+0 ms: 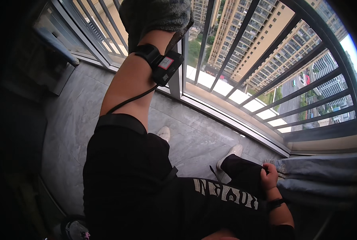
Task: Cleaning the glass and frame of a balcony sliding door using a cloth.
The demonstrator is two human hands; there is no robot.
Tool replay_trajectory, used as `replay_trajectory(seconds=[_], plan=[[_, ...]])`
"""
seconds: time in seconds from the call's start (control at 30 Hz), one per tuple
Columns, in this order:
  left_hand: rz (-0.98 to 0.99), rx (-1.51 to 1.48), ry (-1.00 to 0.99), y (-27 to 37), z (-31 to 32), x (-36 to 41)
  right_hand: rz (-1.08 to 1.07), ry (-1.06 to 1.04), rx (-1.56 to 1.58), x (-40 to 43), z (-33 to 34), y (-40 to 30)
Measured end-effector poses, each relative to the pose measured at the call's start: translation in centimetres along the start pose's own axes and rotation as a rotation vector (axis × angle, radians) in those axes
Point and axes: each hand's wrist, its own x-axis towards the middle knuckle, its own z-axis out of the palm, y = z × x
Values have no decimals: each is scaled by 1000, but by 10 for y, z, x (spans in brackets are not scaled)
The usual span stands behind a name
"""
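My left arm [127,81] is raised towards the glazing, at the top of the view. A thick dark grey fluffy cloth [163,15] wraps my left hand, so the fingers are hidden. Beyond the cloth is an upright window frame [175,81]; whether the cloth touches it or the glass cannot be told. Low on the right, my right hand [269,177] hangs with curled fingers beside my dark trouser leg [241,169] and a blue-grey curtain [322,171]. Nothing shows clearly between its fingers.
Dark railing bars [250,57] stand outside the glass, with tall buildings [256,39] and a road far below. Grey marble-look tiles [73,99] cover the floor. A black cabled device [168,67] is strapped to my left forearm. A round-rimmed object [73,226] lies at lower left.
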Motion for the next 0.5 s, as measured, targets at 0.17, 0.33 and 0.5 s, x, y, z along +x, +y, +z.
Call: replay_trajectory(seconds=[0.17,0.33,0.5], plan=[[404,299,-130,-76,130,-19,-33,27,19,-3,0,7],[312,285,-425,-87,174,-73,-24,4,41,-5,-3,7],[217,125,-533,-147,251,-86,-41,4,30,-5,-3,7]])
